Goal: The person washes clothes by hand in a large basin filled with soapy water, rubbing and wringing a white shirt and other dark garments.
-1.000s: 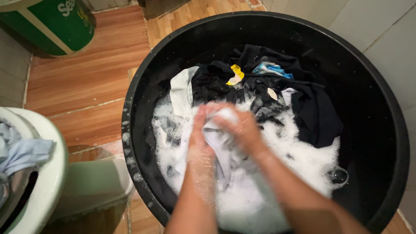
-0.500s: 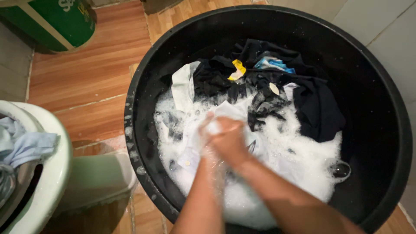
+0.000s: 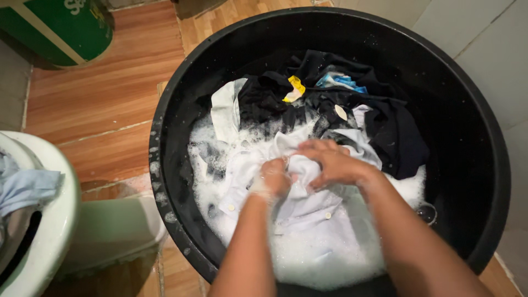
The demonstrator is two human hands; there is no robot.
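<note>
A big round black tub [image 3: 181,82] holds soapy water, white foam and wet clothes. My left hand [image 3: 272,179] and my right hand [image 3: 333,162] both clutch a bunched white buttoned shirt [image 3: 305,206] just above the suds in the tub's middle. The two hands press together on a fold of it. Behind them lies a heap of dark clothes [image 3: 385,126] with a yellow tag [image 3: 296,85] and a bit of blue cloth [image 3: 344,81].
Wood-look floor tiles [image 3: 104,104] lie left of the tub. A pale green basin [image 3: 52,231] with light blue cloth [image 3: 25,187] stands at the lower left. A green container [image 3: 60,27] sits at the top left. White wall tiles [image 3: 484,49] rise on the right.
Both hands drew apart a little and my right hand moved right over the shirt. More of the white shirt and its buttons now shows above the foam.
</note>
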